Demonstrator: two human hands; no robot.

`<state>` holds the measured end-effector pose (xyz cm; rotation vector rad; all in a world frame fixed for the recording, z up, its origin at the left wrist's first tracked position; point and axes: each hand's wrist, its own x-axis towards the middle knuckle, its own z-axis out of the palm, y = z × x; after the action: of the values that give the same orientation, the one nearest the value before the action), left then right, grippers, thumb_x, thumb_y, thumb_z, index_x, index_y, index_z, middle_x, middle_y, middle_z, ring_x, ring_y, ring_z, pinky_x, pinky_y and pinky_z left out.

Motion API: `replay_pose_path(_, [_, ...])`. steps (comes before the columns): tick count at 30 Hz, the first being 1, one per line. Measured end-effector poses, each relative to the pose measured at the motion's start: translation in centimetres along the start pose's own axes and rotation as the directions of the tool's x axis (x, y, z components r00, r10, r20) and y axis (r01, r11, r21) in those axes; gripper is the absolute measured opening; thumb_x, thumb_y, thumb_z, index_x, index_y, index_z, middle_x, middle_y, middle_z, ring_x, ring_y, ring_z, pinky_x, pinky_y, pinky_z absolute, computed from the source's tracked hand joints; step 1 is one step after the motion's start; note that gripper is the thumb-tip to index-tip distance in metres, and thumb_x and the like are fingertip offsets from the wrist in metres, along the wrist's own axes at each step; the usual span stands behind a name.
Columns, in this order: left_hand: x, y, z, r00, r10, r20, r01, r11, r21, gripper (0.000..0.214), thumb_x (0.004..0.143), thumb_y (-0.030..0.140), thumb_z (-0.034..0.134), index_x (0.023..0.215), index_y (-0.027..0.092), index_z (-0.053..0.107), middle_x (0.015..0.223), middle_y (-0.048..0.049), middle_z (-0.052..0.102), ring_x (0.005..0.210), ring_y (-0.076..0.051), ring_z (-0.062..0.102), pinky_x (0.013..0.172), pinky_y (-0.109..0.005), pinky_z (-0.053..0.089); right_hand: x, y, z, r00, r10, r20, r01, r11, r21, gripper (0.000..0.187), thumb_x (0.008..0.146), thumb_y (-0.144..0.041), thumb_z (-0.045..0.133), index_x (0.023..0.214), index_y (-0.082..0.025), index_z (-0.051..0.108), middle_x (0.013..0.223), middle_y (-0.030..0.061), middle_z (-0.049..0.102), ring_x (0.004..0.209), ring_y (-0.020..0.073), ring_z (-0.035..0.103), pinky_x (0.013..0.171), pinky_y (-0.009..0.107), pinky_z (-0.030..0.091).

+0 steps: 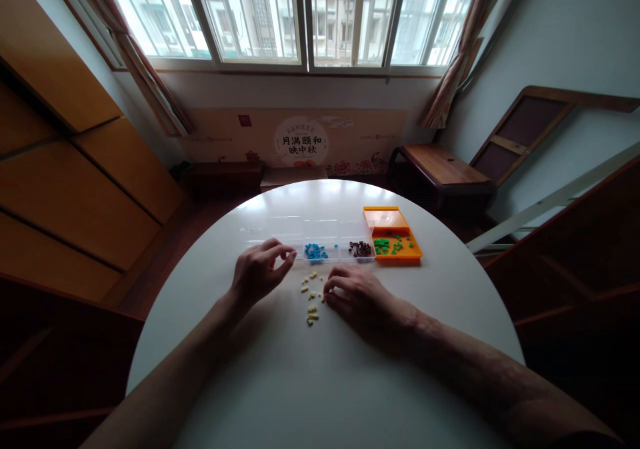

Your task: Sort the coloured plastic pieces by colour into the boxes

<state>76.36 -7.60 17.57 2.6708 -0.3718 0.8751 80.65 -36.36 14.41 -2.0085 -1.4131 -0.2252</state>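
Small pale yellow toy bricks [312,310] lie scattered on the white table between my hands. My right hand [356,292] rests at their right side, fingers curled and fingertips pinched down on a yellow brick at the tabletop. My left hand [261,269] hovers by the left end of a clear plastic compartment box [332,260]. Its thumb and forefinger are drawn together, and anything between them is too small to make out. Blue bricks [315,252] fill one compartment of the box, and dark brown bricks [359,248] lie in another to the right.
An orange tray [399,260] with green bricks [382,246] adjoins the box's right end. The box's clear lid [320,226] is raised behind it. The round white table [320,382] has a curved far edge. Beyond stand a wooden stool [445,164] and a window.
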Motion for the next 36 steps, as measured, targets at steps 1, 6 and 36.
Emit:
replay_pose_path(1, [0.0,0.4,0.1,0.999,0.052,0.002,-0.052,0.998,-0.042,0.021,0.105,0.034,0.066,0.096,0.023,0.082,0.084,-0.0003,0.076,0.061,-0.011,0.061,0.064,-0.026,0.046,0.0,0.0,0.0,1.0,-0.002,-0.02,0.002,1.0,0.005,0.005,0.104,-0.023,0.067,0.102,-0.022,0.072,0.106,0.0063,0.074,0.091,0.0195,0.068,0.085,0.032,0.055])
replay_pose_path(6, [-0.3,2.3,1.0,0.939,0.343,0.028,-0.328,0.916,-0.231,0.01,0.1,0.033,0.076,0.102,0.025,0.081,0.091,-0.0009,0.08,0.075,-0.014,0.071,0.072,-0.026,0.054,0.3,0.3,0.1,0.986,0.051,-0.161,-0.031,0.992,0.124,0.01,0.108,-0.028,0.066,0.105,-0.021,0.072,0.103,0.0068,0.072,0.084,0.0171,0.066,0.074,0.029,0.053])
replay_pose_path(36, [-0.2,3.3,1.3,0.895,0.435,-0.094,-0.445,0.881,-0.159,0.006,0.102,0.025,0.075,0.098,0.025,0.079,0.085,0.0017,0.08,0.068,-0.011,0.069,0.067,-0.027,0.049,0.5,0.7,-0.3,0.98,0.125,-0.152,-0.058,0.922,0.382,0.016,0.108,-0.027,0.065,0.118,-0.023,0.077,0.1,0.0053,0.071,0.08,0.0147,0.064,0.075,0.028,0.056])
